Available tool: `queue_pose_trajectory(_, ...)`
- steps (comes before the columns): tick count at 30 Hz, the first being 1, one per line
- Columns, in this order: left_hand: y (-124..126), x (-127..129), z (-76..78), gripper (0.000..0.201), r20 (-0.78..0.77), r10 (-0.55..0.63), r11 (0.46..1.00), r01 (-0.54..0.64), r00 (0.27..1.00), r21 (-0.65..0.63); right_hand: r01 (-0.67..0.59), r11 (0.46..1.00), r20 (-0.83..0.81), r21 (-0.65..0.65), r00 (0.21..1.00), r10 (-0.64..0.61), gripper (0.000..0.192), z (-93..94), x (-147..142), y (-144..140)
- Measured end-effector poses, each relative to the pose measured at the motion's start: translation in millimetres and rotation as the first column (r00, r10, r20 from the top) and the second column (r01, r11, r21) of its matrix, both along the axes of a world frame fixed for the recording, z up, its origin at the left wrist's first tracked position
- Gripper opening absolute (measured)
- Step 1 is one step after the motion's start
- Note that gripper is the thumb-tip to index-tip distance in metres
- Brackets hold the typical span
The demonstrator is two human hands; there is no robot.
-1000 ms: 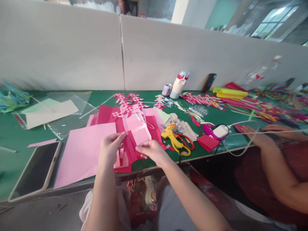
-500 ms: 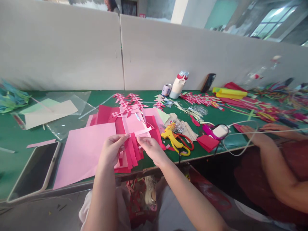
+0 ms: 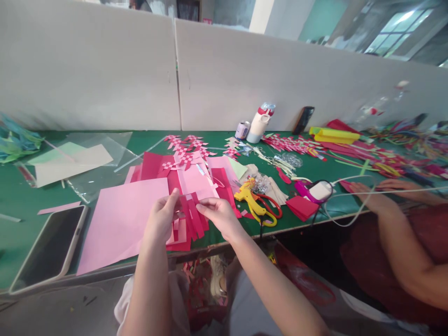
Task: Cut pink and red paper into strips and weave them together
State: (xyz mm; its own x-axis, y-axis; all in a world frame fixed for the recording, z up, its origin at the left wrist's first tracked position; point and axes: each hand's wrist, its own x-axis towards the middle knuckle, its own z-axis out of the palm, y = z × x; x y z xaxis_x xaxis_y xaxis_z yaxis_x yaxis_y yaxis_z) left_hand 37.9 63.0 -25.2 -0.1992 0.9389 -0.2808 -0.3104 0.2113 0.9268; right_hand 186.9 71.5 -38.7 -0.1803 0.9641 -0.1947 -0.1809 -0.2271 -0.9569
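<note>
Red paper strips (image 3: 191,219) fan out over the bench (image 3: 21,196) edge, pinched at their tops by my left hand (image 3: 161,220) and right hand (image 3: 220,215) fingers to keep them aligned.

A tablet (image 3: 47,249) lies on the green bench (image 3: 14,200), well left of the hands. Just right of them sit a yellow glue gun (image 3: 250,198) and red-handled scissors (image 3: 271,206). Beyond, against the grey partition (image 3: 105,74), stand a white bottle (image 3: 259,123) and a small can (image 3: 242,130). Far right, a co-worker's hand (image 3: 360,190) rests on the bench.
</note>
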Motion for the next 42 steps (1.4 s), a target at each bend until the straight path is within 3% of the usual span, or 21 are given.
queue_pose_trajectory(4,2.0,0.2,-0.9,0.057,0.003,0.068,0.996,-0.068,0.998,-0.051,0.002,1.000,0.015,0.014,1.000,-0.002,0.027,-4.3,2.6,1.5)
queue_pose_trajectory(27,-0.8,-0.8,-0.1,0.044,-0.056,-0.094,0.996,0.094,0.994,-0.006,-0.035,0.999,0.070,0.015,0.997,0.034,0.033,-0.9,8.0,3.0)
queue_pose_trajectory(36,0.1,1.2,1.3,0.048,-0.038,0.007,1.000,-0.008,0.999,-0.028,-0.029,1.000,0.103,0.007,0.994,0.028,0.033,-0.4,8.9,1.5)
queue_pose_trajectory(42,0.4,1.7,3.1,0.048,-0.037,0.009,1.000,-0.010,0.999,-0.029,-0.032,0.999,0.110,0.014,0.993,0.030,0.033,1.6,9.4,1.3)
